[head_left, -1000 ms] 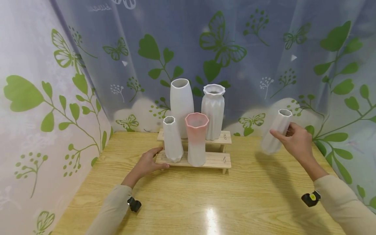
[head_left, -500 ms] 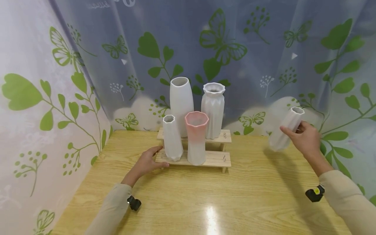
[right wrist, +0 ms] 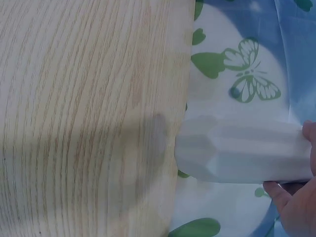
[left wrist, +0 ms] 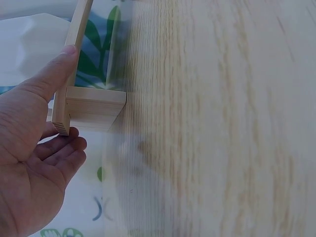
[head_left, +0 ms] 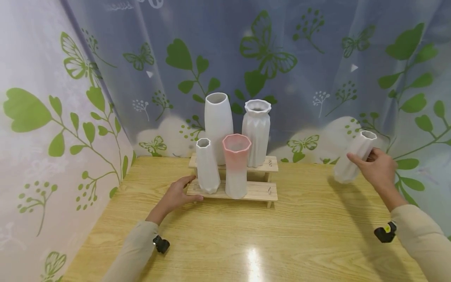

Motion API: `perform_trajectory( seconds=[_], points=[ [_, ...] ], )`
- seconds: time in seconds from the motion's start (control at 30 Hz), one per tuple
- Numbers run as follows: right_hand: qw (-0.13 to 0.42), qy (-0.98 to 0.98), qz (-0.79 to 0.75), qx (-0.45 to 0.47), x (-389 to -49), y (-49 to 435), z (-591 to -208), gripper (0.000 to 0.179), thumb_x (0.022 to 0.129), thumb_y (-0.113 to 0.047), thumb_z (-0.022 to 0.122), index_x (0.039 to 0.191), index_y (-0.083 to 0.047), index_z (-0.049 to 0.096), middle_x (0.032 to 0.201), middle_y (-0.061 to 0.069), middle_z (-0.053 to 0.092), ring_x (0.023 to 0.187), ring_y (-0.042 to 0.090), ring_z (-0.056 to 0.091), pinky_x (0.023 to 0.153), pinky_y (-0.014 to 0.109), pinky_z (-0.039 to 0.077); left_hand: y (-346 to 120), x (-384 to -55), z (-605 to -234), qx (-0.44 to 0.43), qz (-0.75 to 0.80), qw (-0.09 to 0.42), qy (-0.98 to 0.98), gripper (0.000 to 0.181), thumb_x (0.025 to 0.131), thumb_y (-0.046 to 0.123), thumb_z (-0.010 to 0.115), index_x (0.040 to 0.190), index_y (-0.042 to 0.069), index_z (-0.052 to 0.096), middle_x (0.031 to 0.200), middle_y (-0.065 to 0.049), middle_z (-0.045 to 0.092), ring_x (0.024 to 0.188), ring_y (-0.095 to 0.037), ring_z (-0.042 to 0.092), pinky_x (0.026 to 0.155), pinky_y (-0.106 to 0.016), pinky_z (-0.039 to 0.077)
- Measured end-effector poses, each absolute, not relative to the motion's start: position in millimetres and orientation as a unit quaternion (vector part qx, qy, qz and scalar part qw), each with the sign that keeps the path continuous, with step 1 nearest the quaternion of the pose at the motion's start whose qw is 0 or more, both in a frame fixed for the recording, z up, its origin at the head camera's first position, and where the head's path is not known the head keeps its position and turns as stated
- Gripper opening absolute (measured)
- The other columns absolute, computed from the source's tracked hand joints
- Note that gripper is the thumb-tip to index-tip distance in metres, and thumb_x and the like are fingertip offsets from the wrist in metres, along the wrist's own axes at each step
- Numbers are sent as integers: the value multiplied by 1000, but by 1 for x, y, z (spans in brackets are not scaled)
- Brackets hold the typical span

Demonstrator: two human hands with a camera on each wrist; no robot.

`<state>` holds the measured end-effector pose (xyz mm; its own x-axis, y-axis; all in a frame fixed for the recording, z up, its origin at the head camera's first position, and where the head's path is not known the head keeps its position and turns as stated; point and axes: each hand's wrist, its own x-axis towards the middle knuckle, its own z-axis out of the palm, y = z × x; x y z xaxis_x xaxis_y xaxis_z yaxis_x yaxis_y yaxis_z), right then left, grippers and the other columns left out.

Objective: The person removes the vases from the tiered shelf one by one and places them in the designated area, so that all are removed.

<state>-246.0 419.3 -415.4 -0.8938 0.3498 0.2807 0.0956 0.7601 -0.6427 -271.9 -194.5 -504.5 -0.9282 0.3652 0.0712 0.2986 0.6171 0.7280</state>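
Note:
A slim white faceted vase (head_left: 354, 158) leans to the right in my right hand (head_left: 379, 168), gripped near its mouth between thumb and fingers. The right wrist view shows the same vase (right wrist: 237, 150) lying across the picture, its base over the table's far edge. At the left end of a two-step wooden stand (head_left: 258, 191), my left hand (head_left: 177, 196) holds the lower board. In the left wrist view the thumb lies along the board (left wrist: 74, 34) and the fingers curl at its end. That board bears a slim white vase (head_left: 208, 168) and a pink-to-white vase (head_left: 236, 166).
A tall smooth white vase (head_left: 217, 125) and a white vase with a flared scalloped rim (head_left: 256, 133) stand on the upper step. The wood-grain table (head_left: 225, 243) meets a printed curtain (head_left: 299, 78) at the back and a printed sheet (head_left: 46, 156) at the left.
My right hand has carried the slim white vase further to the right, its shadow moving along with it. My left hand stays at the stand, and the standing vases keep their places.

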Motion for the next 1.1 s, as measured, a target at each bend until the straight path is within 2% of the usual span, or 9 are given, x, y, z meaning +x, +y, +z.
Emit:
perform_trajectory(
  seconds=[0.2, 0.23, 0.37, 0.4, 0.47, 0.6, 0.67, 0.9, 1.1],
  points=[
    [199, -917, 319, -133, -247, 429, -419, 59, 92, -51, 73, 111, 5, 64, 113, 33, 68, 61, -18, 41, 50, 9, 42, -193, -273, -506, 185, 400, 41, 897, 92, 81, 43, 87, 153, 3, 45, 154, -19, 47, 142, -39, 45, 114, -54, 45],
    [194, -915, 325, -137, -247, 431, -419, 61, 92, -51, 72, 114, 5, 64, 115, 34, 67, 63, -13, 48, 50, 9, 42, -193, -273, -506, 185, 401, 42, 896, 92, 81, 43, 87, 153, 3, 45, 155, -18, 47, 142, -39, 45, 115, -54, 44],
    [168, -907, 351, -161, -249, 440, -420, 75, 93, -54, 70, 132, 9, 59, 128, 35, 62, 71, -11, 48, 53, 7, 42, -192, -273, -506, 181, 404, 45, 896, 92, 82, 41, 87, 154, 3, 44, 155, -18, 46, 143, -38, 44, 116, -54, 43],
    [164, -907, 352, -165, -249, 441, -420, 78, 93, -55, 69, 134, 10, 57, 129, 35, 61, 74, -5, 54, 54, 8, 42, -192, -272, -506, 180, 404, 46, 896, 92, 81, 40, 88, 154, 3, 44, 155, -18, 46, 143, -38, 44, 116, -54, 43],
    [162, -906, 352, -171, -249, 444, -422, 79, 93, -56, 69, 136, 10, 57, 130, 35, 61, 72, -11, 47, 55, 7, 41, -193, -272, -505, 179, 402, 46, 897, 93, 81, 41, 88, 154, 3, 44, 156, -18, 46, 143, -38, 44, 115, -54, 43],
    [168, -905, 345, -181, -248, 449, -426, 74, 92, -55, 69, 130, 8, 60, 127, 34, 63, 67, -13, 47, 52, 9, 42, -194, -273, -507, 181, 402, 47, 897, 93, 81, 42, 87, 154, 3, 44, 156, -18, 46, 144, -38, 43, 116, -53, 43],
    [164, -905, 346, -187, -248, 452, -427, 75, 93, -56, 68, 131, 7, 60, 127, 34, 62, 64, -19, 40, 52, 8, 42, -194, -273, -507, 180, 403, 48, 896, 94, 81, 43, 87, 154, 3, 44, 156, -18, 46, 144, -37, 43, 116, -53, 43],
    [138, -897, 363, -210, -247, 463, -428, 84, 93, -57, 65, 142, 9, 52, 136, 34, 58, 69, -15, 39, 53, 9, 42, -193, -271, -505, 176, 402, 48, 897, 95, 81, 44, 87, 155, 3, 43, 156, -18, 45, 144, -37, 43, 116, -52, 43],
    [140, -900, 351, -218, -246, 467, -430, 82, 93, -58, 65, 139, 10, 55, 133, 33, 59, 68, -13, 39, 54, 12, 42, -193, -271, -504, 174, 404, 50, 897, 94, 81, 42, 87, 155, 3, 43, 157, -17, 45, 145, -36, 42, 117, -51, 42]
  ],
)
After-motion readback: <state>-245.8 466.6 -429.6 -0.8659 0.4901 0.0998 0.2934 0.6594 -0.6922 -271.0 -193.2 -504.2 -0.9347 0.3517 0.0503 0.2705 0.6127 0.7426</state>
